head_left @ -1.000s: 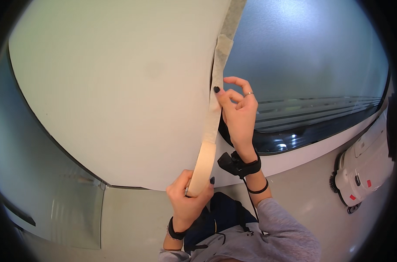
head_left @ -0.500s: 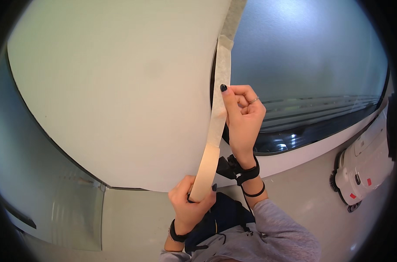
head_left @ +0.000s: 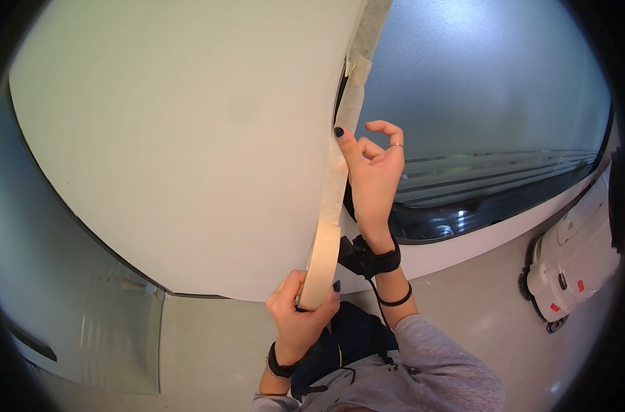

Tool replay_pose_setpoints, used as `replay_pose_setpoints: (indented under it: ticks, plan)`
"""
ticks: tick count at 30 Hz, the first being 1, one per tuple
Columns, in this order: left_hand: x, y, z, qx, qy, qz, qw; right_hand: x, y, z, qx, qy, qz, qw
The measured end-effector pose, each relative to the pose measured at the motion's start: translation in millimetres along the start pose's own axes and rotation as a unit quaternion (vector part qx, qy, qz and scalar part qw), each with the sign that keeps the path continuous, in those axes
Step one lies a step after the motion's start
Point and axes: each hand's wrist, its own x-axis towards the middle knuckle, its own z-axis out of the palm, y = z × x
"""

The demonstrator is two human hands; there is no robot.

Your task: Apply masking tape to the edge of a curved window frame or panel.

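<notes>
A roll of beige masking tape (head_left: 321, 271) is gripped in my left hand (head_left: 292, 323), its fingers closed round the lower end. From the roll a pale tape strip (head_left: 333, 185) runs upward along the right edge of a white panel (head_left: 175, 151). My right hand (head_left: 376, 178) lies over the strip, thumb against the tape near the panel edge. Its index finger is lifted away from the thumb, and the other fingers are bent. Further up, the strip meets another tape length (head_left: 369, 34). A dark gap shows beside the strip just above my thumb.
Frosted bluish glass (head_left: 491, 89) with horizontal stripes and a dark lower frame stands to the right. A white wheeled machine (head_left: 573, 261) with black brushes sits on the pale floor (head_left: 463, 316) at the far right. A glass panel (head_left: 120, 336) is at lower left.
My right hand has shifted left, its thumb onto the strip nearer the panel edge, and its index finger has straightened. The strip and roll have moved slightly left.
</notes>
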Motion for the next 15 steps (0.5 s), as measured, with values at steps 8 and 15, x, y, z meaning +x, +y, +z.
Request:
replay_pose_setpoints:
  ticks: [8, 15]
  plan:
    - [5, -2, 0, -0.009, -0.012, -0.005, 1.000, 6, -6, -9, -0.027, -0.055, 0.026, 0.998]
    - [9, -1, -3, -0.003, -0.044, -0.019, 0.999, 21, -12, -30, -0.021, -0.143, 0.112, 0.983]
